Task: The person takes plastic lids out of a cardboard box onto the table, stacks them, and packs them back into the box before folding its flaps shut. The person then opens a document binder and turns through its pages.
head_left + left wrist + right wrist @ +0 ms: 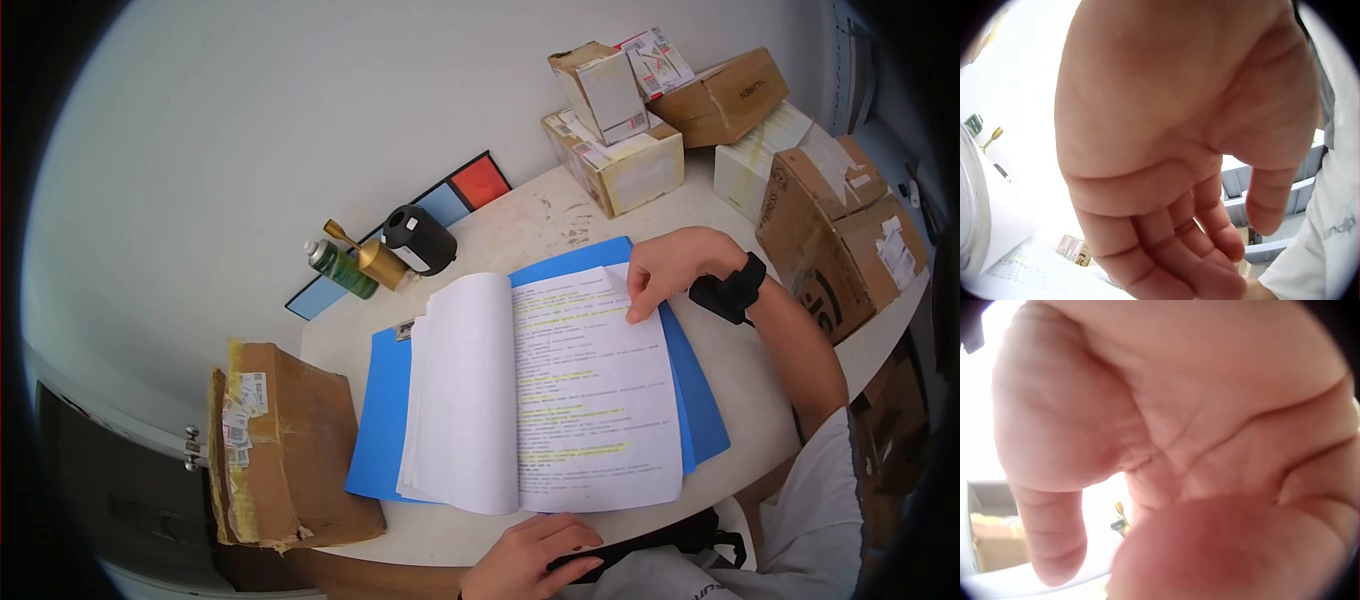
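Observation:
A thick stack of printed pages [590,400], with lines highlighted in yellow, lies open on a blue folder [380,400]. Its left side, a blank turned-over sheaf [465,400], curls up toward the middle. My right hand [675,265] bends down over the upper right corner of the printed page, a digit tip against the paper. Beside that hand, the corner looks creased. In the right wrist view the thumb [1054,537] hangs apart from the curled fingers. Below the page's bottom edge rests my left hand [535,555], fingers loosely bent and holding nothing.
A worn cardboard box [300,440] stands at the left end of the white table [520,225]. Several cartons [630,175] are piled at the back right, with a large brown box [840,240] nearer. Behind the folder stand a green can [342,268], a gold container [382,264] and a black cylinder [420,240].

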### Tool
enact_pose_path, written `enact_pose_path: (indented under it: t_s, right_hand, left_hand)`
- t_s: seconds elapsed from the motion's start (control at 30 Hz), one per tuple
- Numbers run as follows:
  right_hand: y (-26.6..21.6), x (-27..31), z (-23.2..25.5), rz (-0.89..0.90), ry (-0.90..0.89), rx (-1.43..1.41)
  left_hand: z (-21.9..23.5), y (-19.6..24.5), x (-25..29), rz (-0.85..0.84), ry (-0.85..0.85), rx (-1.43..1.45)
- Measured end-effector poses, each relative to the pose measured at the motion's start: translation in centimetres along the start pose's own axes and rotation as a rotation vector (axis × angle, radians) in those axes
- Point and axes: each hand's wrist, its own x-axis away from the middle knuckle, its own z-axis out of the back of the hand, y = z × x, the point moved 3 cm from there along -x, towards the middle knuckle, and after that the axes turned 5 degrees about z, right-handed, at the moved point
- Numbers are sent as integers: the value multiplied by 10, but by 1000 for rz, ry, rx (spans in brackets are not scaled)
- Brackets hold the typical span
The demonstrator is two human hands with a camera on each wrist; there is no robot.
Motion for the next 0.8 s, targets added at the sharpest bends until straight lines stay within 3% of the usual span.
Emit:
enact_pose_path:
  t_s: [0.13, 0.2, 0.33, 0.43, 0.5, 0.53, 0.6, 0.63, 0.7, 0.73, 0.8]
  right_hand:
    - [-13, 3, -8, -86, -6, 62]
    - [-1, -2, -3, -149, 461, 142]
    - [3, -5, -2, -62, 550, -63]
    - [6, -12, 4, -48, 438, -34]
    - [13, -16, 4, -142, 67, -173]
    - [15, -14, 3, -142, 67, -173]
    - [8, -11, -1, 157, -10, -571]
    - [6, -11, -5, 155, -10, -569]
    - [-22, -11, -20, 645, -269, -980]
    - [-36, -13, -32, 679, -433, -973]
    - [-69, -10, -63, 635, -441, -804]
  left_hand:
    - [-12, 8, -4, -85, -141, 16]
    - [-13, 8, -3, -87, -143, 7]
    - [-12, 3, 0, -14, -106, 26]
    - [-12, 2, 0, -3, -116, 24]
    - [-14, 1, 0, -12, -121, 14]
    - [-17, 1, 0, -33, -167, -11]
    - [-27, -3, -1, -57, -210, -34]
    - [-38, -10, -1, -32, -266, -14]
    - [-54, -19, 0, -2, -408, 22]
    - [-59, -17, -4, -4, -408, 26]
    - [-43, 16, -22, -274, -17, -31]
